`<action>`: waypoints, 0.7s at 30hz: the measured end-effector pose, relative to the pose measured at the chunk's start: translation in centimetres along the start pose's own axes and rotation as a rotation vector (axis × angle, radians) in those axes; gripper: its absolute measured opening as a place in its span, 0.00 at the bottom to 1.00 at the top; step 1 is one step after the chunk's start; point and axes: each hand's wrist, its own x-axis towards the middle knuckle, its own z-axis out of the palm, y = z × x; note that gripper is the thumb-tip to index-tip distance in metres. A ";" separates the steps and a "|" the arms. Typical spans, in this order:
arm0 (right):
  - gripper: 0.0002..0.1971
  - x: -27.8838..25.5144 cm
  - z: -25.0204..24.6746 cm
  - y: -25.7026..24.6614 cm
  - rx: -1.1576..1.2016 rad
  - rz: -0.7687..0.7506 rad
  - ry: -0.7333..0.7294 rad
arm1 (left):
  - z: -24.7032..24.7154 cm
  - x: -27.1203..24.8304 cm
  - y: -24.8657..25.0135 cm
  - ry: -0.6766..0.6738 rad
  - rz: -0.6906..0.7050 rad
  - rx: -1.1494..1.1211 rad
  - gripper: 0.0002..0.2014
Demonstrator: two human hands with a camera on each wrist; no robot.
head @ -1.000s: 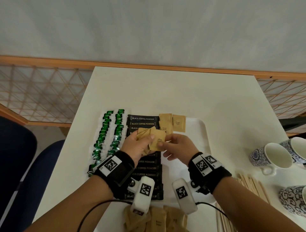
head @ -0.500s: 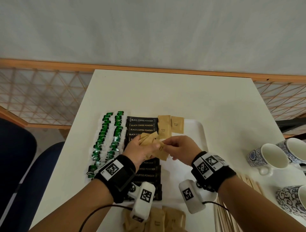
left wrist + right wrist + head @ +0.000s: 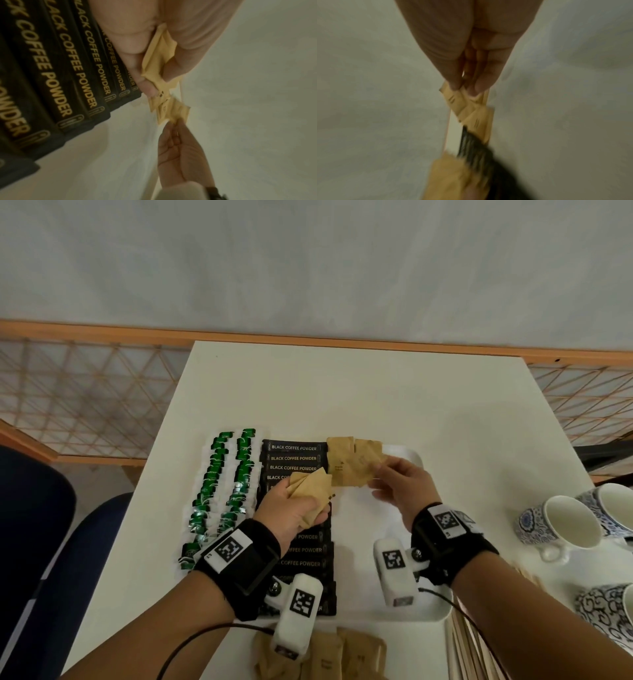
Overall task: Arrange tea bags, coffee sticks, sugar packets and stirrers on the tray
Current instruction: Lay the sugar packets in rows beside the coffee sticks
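Right hand (image 3: 397,481) outstretched over tray (image 3: 416,455), sugar packet (image 3: 356,470) pinched.

You're working over a white tabletop (image 3: 342,392). Directly on it lie a white tray (image 3: 416,613), two rows of green tea bags (image 3: 219,491) at the tray's left side, loose brown sugar packets (image 3: 346,655) at the near edge, wooden stirrers (image 3: 462,645) beside them, and patterned cups (image 3: 561,525) on your right.
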 end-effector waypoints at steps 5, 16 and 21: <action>0.07 3.2 -1.9 0.2 -0.451 -0.107 0.104 | -0.1 0.3 0.1 -0.026 -0.011 -0.049 0.21; 0.04 5.3 -1.5 -0.2 -0.636 -0.120 0.154 | -0.5 1.1 0.0 0.006 0.010 -0.081 0.20; 0.05 5.4 -1.5 -0.2 -0.614 -0.098 0.153 | -0.5 1.3 -0.3 -0.003 0.021 -0.081 0.20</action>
